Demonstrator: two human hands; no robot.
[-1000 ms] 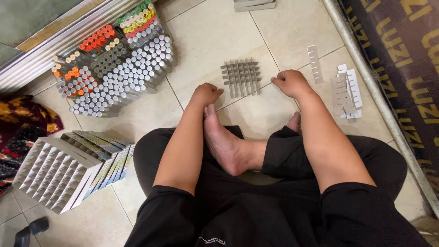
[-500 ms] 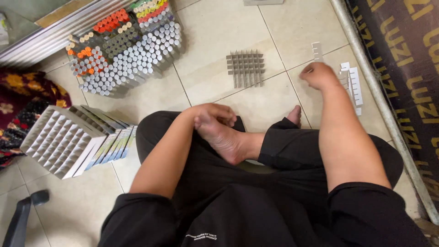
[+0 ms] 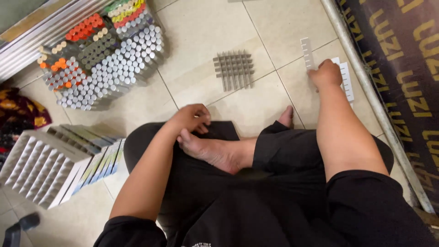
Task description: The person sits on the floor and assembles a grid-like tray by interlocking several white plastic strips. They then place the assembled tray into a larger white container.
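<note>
Sitting on a tiled floor (image 3: 201, 27) beside a metal rail (image 3: 366, 87).

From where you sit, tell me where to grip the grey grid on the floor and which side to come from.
Take the grey grid by a near edge, coming from above. It lies flat on the tile floor, standing free, so fingers could likely pinch one of its upright strips. The right hand sits nearest, on the white strips; the left hand rests by the foot.
</note>
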